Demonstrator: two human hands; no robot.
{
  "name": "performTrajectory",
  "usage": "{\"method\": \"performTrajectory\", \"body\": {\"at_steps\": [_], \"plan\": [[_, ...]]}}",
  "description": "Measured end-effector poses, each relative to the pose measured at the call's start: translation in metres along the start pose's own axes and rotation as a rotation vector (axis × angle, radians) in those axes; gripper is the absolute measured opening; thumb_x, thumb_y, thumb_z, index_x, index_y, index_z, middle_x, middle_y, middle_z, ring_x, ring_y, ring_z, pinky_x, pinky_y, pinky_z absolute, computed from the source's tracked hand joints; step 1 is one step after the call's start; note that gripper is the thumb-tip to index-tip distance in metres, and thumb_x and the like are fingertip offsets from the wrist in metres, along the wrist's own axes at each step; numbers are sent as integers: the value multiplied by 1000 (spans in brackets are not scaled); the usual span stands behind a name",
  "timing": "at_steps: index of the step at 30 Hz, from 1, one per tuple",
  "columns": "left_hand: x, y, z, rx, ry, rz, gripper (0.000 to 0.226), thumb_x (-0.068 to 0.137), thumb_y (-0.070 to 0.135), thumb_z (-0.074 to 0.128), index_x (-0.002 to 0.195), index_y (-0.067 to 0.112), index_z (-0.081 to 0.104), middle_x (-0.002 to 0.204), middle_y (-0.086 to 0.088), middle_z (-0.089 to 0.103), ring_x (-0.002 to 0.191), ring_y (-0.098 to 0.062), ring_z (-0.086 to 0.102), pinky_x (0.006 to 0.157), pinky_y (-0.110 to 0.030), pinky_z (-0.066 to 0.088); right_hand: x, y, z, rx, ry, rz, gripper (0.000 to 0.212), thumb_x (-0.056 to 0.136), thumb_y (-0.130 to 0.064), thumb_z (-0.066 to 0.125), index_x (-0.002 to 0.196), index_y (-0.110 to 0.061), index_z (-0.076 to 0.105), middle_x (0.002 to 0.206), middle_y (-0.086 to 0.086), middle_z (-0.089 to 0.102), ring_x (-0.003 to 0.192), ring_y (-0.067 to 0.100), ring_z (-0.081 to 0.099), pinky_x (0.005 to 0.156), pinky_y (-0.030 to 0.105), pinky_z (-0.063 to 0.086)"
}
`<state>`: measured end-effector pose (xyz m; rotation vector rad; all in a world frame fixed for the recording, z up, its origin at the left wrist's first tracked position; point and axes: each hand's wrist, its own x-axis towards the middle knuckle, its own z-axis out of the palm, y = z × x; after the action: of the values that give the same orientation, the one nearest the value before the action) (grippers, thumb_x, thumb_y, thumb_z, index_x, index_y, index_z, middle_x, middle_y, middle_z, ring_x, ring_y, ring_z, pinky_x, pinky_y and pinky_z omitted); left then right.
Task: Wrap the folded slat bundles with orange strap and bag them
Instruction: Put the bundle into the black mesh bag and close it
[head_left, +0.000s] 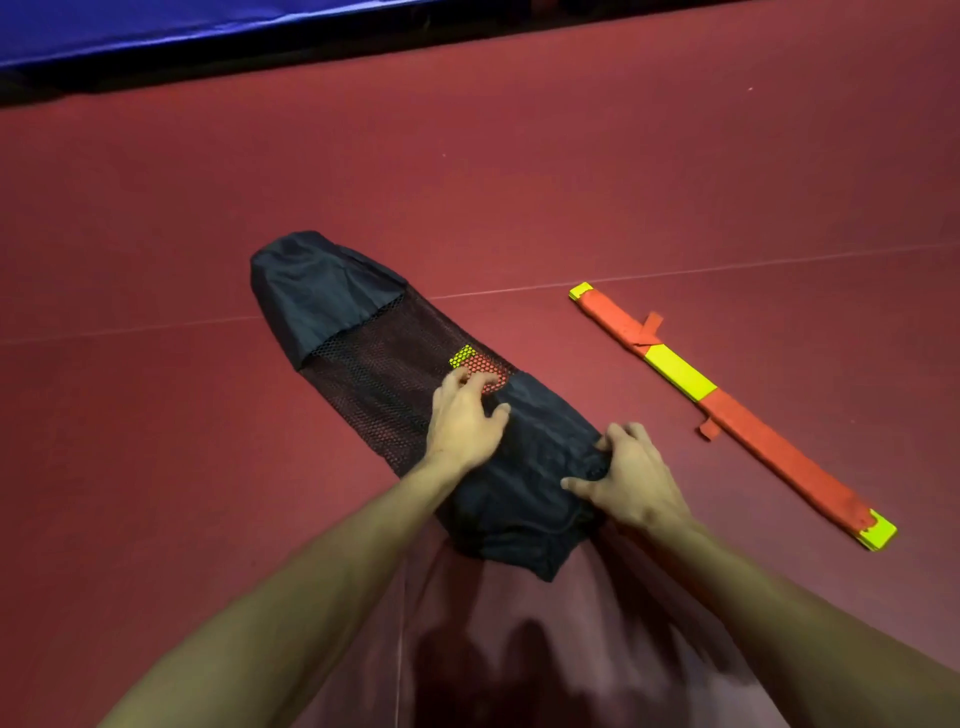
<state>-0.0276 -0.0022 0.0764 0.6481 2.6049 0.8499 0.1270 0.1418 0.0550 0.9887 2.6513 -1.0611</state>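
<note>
Floor: a dark red floor (208, 208) carries everything; a blue mat (156, 31) runs along its far edge from 10 to 12 o'clock.
Bag: a long black bag (332, 291) lies flat at the centre, slanting from 11 o'clock down to 5 o'clock, with solid fabric at both ends and a mesh panel (384, 374) in the middle.
Bagged bundle: a yellow and orange bagged bundle (470, 358) shows through the mesh at its near right edge, just past the left fingertips; the rest is hidden under black fabric.
Left hand: the left hand (465, 421) rests on the bag where mesh meets the near fabric.
Left grip: fingers curled onto the mesh over the bundle's end, thumb on the black fabric, clamped on the bag.
Right hand: the right hand (631, 480) sits at the bag's near right side, toward 5 o'clock.
Right grip: fingers and thumb closed together on a bunched fold of the bag's black fabric.
Loose bundle: a loose bundle (727, 410) of yellow slats lies on the floor at 3 o'clock, well apart from the bag and roughly parallel to it.
Strap: orange strap (618, 322) wraps most of its length, leaving both yellow tips and a middle yellow stretch bare; two short strap tails stick out.
</note>
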Motion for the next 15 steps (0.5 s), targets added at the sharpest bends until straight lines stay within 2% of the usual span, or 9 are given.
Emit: {"method": "performTrajectory", "body": {"at_steps": [2,3,6,8,10,13,15], "plan": [[10,-4,-3,41,-74,-46,54,98,30,60,148,19,45,164,-13,19,149,-33,20,121,-36,18,-1,-1,0,-4,-4,-2,49,66,-47,82,83,-25,41,103,-5,48,93,26,58,80,41,50],[15,-6,-3,48,-80,-42,57,98,31,59,150,16,40,165,-14,17,150,-32,18,122,-36,16,-1,-1,0,3,-17,6,49,66,-46,82,83,-25,41,99,-3,54,91,27,59,78,42,51],[23,-12,2,53,-107,-11,61,98,30,59,151,9,37,158,-15,36,148,-29,27,122,-36,19,-3,-1,1,12,-48,19,54,66,-48,76,102,-34,40,95,5,62,91,33,61,77,44,53],[22,-13,5,51,-90,-3,61,97,25,62,150,7,39,153,-13,42,145,-28,33,121,-35,22,-4,-2,1,2,-63,1,75,69,-50,76,129,-48,31,108,7,63,104,35,59,84,45,53],[21,-14,5,21,-18,6,55,95,18,63,146,5,45,145,-13,52,137,-27,44,118,-30,26,-5,-5,1,-41,-67,-28,87,71,-55,75,142,-52,25,124,5,60,119,34,54,90,44,49],[21,-15,1,-82,54,-27,41,94,12,65,134,6,59,117,-7,66,107,-20,61,106,-24,39,-2,-3,3,-75,-64,-43,76,73,-58,72,141,-47,40,125,1,60,122,29,54,92,41,49],[24,-18,-2,-124,140,-65,37,92,14,68,129,7,63,119,-11,62,105,-25,62,107,-34,42,-3,-2,3,-69,-60,-37,71,72,-58,71,138,-48,45,118,-1,62,117,27,57,89,39,50]]}}
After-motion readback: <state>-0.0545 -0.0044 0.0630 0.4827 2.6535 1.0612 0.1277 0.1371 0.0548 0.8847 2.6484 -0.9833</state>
